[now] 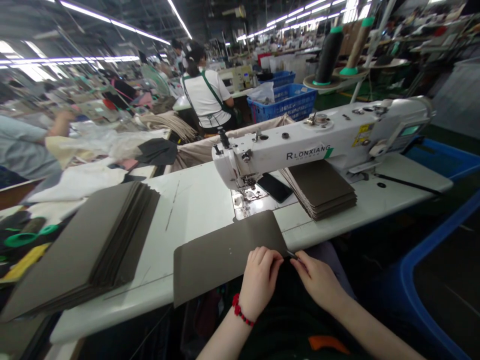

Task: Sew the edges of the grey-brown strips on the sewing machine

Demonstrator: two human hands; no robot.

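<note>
A flat grey-brown panel (221, 255) with rounded corners lies across the front edge of the sewing table, its near side overhanging. My left hand (260, 272) is closed on the panel's near edge, close to its right corner. Just to the right, my right hand (318, 280) pinches a small slim dark tool (292, 255), whose tip meets the panel's corner; its exact kind I cannot make out. Behind the panel stands a white sewing machine (300, 145), its needle area beyond the panel's far edge. A black phone (275, 187) lies beside the needle plate.
A thick stack of similar panels (86, 240) leans at the left of the table (195, 200). Under the machine arm sits a smaller stack (322, 187). Thread cones (329, 55) stand behind. Blue bins (408, 270) flank the right side. A co-worker (206, 90) stands beyond the machine.
</note>
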